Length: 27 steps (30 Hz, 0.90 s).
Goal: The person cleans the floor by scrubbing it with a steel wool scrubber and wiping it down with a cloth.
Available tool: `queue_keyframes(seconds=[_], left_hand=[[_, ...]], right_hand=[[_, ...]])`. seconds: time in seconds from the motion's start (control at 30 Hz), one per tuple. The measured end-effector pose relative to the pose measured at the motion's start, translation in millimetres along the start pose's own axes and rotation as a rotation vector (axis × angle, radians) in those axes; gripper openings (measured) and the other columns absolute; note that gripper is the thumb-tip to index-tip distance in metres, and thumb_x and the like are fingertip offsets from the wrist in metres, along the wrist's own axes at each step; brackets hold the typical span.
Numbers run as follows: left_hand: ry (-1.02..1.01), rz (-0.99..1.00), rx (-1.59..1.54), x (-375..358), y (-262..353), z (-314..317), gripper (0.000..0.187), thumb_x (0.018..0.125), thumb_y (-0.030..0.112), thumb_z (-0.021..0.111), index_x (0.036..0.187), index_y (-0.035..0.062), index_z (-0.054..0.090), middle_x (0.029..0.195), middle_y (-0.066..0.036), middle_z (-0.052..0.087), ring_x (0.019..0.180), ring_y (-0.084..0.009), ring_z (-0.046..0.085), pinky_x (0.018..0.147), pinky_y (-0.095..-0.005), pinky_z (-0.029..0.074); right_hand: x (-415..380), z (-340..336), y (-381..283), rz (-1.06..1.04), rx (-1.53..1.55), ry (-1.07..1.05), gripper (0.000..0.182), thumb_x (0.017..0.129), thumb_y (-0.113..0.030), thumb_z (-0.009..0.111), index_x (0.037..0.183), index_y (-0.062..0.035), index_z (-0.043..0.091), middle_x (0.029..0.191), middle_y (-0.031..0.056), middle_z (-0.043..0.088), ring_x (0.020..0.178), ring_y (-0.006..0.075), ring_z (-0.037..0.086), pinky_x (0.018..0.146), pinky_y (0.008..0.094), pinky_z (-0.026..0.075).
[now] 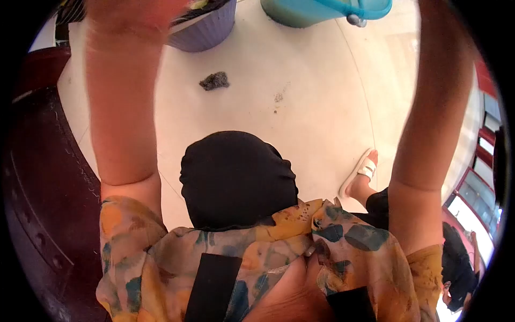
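Observation:
Both bare arms reach up from patterned sleeves. At the top left, my left hand (137, 16) is blurred and cut off by the frame edge, so its fingers and anything in them cannot be made out. It is nearest to a grey-purple ribbed tub (206, 32) with dark and yellowish contents. My right forearm rises along the right side and leaves at the top edge; the hand is out of view. A light blue bucket (306, 13) stands between the arms at the top. Below the tub, a small dark clump (214, 81) lies on the pale floor (316, 118).
Dark reddish-brown furniture (40, 188) runs along the left. Small dirt specks (278, 98) mark the floor. My raised knee (236, 180) is in black cloth, and my foot wears a white sandal (367, 169). Another person (458, 265) in black is at the lower right, near red-framed glass (477, 198).

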<state>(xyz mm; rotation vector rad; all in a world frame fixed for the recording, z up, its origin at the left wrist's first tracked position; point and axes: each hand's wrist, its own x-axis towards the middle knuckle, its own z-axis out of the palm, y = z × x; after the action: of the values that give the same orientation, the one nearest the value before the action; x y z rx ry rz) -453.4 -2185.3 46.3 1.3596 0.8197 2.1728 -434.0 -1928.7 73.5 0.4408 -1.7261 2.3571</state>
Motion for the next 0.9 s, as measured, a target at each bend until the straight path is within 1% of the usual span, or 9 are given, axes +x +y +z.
queue_keyframes(seconds=[0.1, 0.17, 0.23, 0.37, 0.4, 0.43, 0.5, 0.6, 0.9], left_hand=[[0.424, -0.299, 0.229, -67, -66, 12, 0.025, 0.092, 0.011, 0.056, 0.115, 0.004, 0.055, 0.108, -0.005, 0.061, 0.096, -0.0102, 0.059, 0.082, -0.0226, 0.047], [0.64, -0.74, 0.475, -109, -107, 23, 0.024, 0.091, 0.014, 0.057, 0.113, 0.004, 0.057, 0.112, -0.007, 0.061, 0.093, -0.0133, 0.061, 0.077, -0.0229, 0.049], [0.783, -0.877, 0.821, -173, -156, 18, 0.021, 0.085, 0.016, 0.061, 0.101, 0.0021, 0.061, 0.095, -0.008, 0.064, 0.082, -0.0191, 0.063, 0.075, -0.0304, 0.05], [0.687, -0.946, 1.375, -246, -187, 27, 0.017, 0.084, 0.01, 0.059, 0.099, 0.0037, 0.059, 0.093, -0.008, 0.059, 0.077, -0.0181, 0.06, 0.066, -0.0278, 0.049], [0.644, -0.938, 1.461, -257, -192, 32, 0.016, 0.083, 0.009, 0.06, 0.098, 0.0036, 0.058, 0.091, -0.009, 0.058, 0.076, -0.0186, 0.06, 0.065, -0.0285, 0.049], [0.626, -0.999, 1.427, -264, -198, 41, 0.016, 0.083, 0.009, 0.06, 0.098, 0.0034, 0.057, 0.09, -0.009, 0.058, 0.075, -0.0194, 0.06, 0.064, -0.0295, 0.049], [0.589, -1.108, 1.358, -271, -212, 60, 0.015, 0.083, 0.008, 0.059, 0.097, 0.0029, 0.056, 0.088, -0.01, 0.058, 0.073, -0.0211, 0.061, 0.062, -0.0317, 0.049], [0.72, -1.468, 1.039, -268, -231, 78, 0.018, 0.083, 0.009, 0.06, 0.098, 0.0009, 0.052, 0.083, -0.011, 0.059, 0.071, -0.0199, 0.063, 0.061, -0.0311, 0.05], [0.978, -1.272, 0.45, -259, -273, 64, 0.015, 0.088, 0.005, 0.052, 0.1, -0.0026, 0.051, 0.086, -0.014, 0.062, 0.075, -0.0172, 0.066, 0.064, -0.0295, 0.053]], right_hand=[[-39, -71, -1, 0.124, -0.02, 0.119, 0.045, 0.079, -0.011, 0.067, 0.119, 0.0024, 0.054, 0.106, 0.0106, 0.063, 0.098, 0.0163, 0.061, 0.084, 0.0302, 0.049], [-70, -130, 17, 0.21, -0.084, 0.195, 0.048, 0.08, -0.013, 0.068, 0.122, 0.0029, 0.052, 0.109, 0.0102, 0.063, 0.1, 0.0152, 0.06, 0.085, 0.03, 0.049], [-104, -203, 54, 0.288, -0.219, 0.238, 0.041, 0.082, -0.01, 0.06, 0.12, 0.0038, 0.051, 0.11, 0.0154, 0.06, 0.099, 0.0207, 0.061, 0.083, 0.0325, 0.05], [-179, -261, 137, 0.915, -0.98, 0.356, 0.059, 0.08, -0.024, 0.067, 0.125, 0.0072, 0.045, 0.114, 0.0188, 0.057, 0.103, 0.0218, 0.057, 0.086, 0.0332, 0.05], [-207, -275, 164, 0.822, -1.294, 0.215, 0.063, 0.078, -0.026, 0.07, 0.127, 0.0047, 0.045, 0.114, 0.02, 0.056, 0.103, 0.0243, 0.057, 0.086, 0.0342, 0.049], [-215, -263, 177, 0.707, -1.596, 0.058, 0.067, 0.077, -0.029, 0.072, 0.129, 0.0022, 0.045, 0.115, 0.0211, 0.055, 0.104, 0.0268, 0.057, 0.087, 0.0352, 0.049], [-214, -218, 179, 0.882, -1.654, 0.006, 0.072, 0.073, -0.031, 0.075, 0.134, -0.0076, 0.043, 0.117, 0.0229, 0.052, 0.106, 0.0319, 0.054, 0.088, 0.0383, 0.048], [-215, -201, 218, 0.753, -1.687, -0.307, 0.068, 0.07, -0.023, 0.072, 0.132, -0.0115, 0.046, 0.108, 0.0183, 0.053, 0.103, 0.0344, 0.053, 0.085, 0.0425, 0.048], [-233, -82, 258, 0.354, -1.437, -0.699, 0.049, 0.073, -0.008, 0.06, 0.121, -0.0075, 0.053, 0.103, 0.0135, 0.051, 0.099, 0.0323, 0.052, 0.074, 0.0403, 0.053]])
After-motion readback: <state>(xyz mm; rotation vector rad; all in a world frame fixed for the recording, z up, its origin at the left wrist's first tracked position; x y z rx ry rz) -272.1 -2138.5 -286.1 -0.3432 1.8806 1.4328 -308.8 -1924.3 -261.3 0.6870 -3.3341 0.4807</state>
